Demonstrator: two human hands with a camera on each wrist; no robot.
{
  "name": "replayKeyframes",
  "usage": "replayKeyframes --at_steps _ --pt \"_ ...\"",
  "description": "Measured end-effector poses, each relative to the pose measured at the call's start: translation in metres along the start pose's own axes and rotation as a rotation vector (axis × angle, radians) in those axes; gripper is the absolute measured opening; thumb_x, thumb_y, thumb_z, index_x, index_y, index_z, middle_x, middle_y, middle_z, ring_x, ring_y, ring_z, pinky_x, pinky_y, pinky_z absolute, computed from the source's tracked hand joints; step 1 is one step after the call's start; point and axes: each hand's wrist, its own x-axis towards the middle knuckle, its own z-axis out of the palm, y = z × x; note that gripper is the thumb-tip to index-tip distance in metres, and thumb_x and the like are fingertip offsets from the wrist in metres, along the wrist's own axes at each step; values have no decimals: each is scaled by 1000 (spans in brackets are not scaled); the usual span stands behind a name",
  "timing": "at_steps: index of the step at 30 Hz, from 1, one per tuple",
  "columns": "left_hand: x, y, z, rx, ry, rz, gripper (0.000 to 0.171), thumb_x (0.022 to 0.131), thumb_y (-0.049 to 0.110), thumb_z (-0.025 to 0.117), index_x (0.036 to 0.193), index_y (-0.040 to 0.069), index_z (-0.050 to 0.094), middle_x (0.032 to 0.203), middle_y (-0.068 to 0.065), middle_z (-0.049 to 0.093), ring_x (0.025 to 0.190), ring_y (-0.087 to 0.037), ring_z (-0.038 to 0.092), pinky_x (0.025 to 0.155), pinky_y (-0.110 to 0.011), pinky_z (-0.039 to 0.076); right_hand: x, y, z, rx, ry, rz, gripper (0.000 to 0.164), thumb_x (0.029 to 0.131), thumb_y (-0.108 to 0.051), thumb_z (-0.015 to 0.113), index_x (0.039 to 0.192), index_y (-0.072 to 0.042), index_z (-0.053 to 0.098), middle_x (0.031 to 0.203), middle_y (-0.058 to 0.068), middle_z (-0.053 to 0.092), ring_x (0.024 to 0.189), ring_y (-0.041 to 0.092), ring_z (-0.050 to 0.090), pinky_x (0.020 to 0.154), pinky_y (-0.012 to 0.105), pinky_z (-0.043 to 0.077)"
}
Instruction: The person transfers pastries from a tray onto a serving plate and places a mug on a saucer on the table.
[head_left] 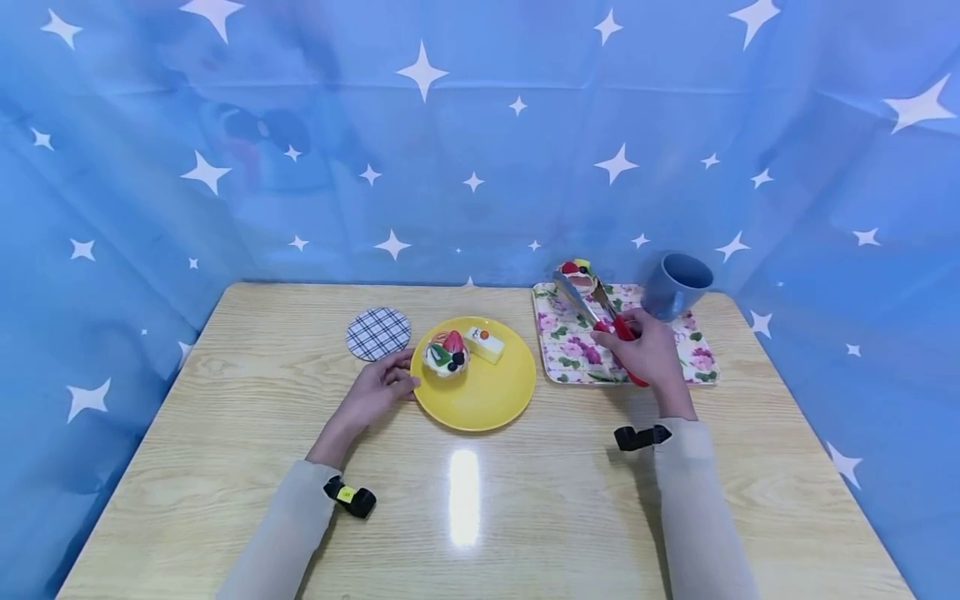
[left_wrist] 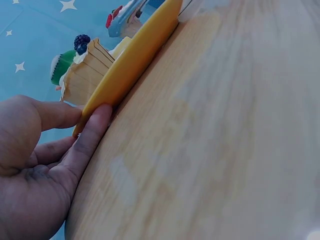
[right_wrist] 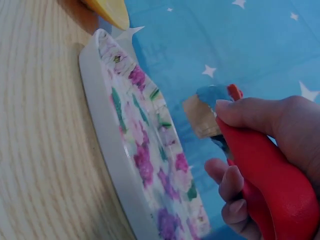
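My left hand (head_left: 378, 390) pinches the left rim of a yellow plate (head_left: 480, 408), thumb and fingers on either side of the edge in the left wrist view. On that plate sit a fruit tart (head_left: 446, 354) with strawberry and dark berries and a small pale cake slice (head_left: 485, 343). Red-handled tongs (left_wrist: 135, 20) are in my right hand (head_left: 647, 346), which grips their red handles (right_wrist: 270, 185). Between the tong tips, above the back edge of a floral tray (head_left: 573, 358), is a second fruit tart (head_left: 577, 273).
A blue-grey mug (head_left: 677, 287) stands on the tray's back right, close beside my right hand. A round checked coaster (head_left: 378, 334) lies behind my left hand on the wooden table (head_left: 540, 500). A blue starry curtain (head_left: 480, 133) hangs behind the table.
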Motion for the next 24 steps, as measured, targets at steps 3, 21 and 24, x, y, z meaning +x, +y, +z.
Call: replayKeyframes --at_steps 3,21,24 --pt "2 -1 3 7 -7 7 59 100 9 63 156 7 42 132 -19 56 104 -19 62 83 -23 63 -2 -1 -4 -1 0 -7 67 92 -53 72 131 -1 57 121 25 62 106 40 60 89 57 58" --pt "1 -2 0 -2 8 -9 60 100 9 64 156 9 43 131 -18 56 103 -19 61 82 -24 63 -13 -15 -6 -21 -5 -112 56 91 -47 75 122 -2 62 111 22 68 96 35 64 81 45 57" --pt "1 -2 0 -6 6 -5 60 100 9 64 156 9 43 131 -18 56 103 -19 62 82 -24 63 -16 -17 -7 -39 -15 -119 56 91 -46 76 123 -2 62 112 22 68 97 35 63 79 42 56"
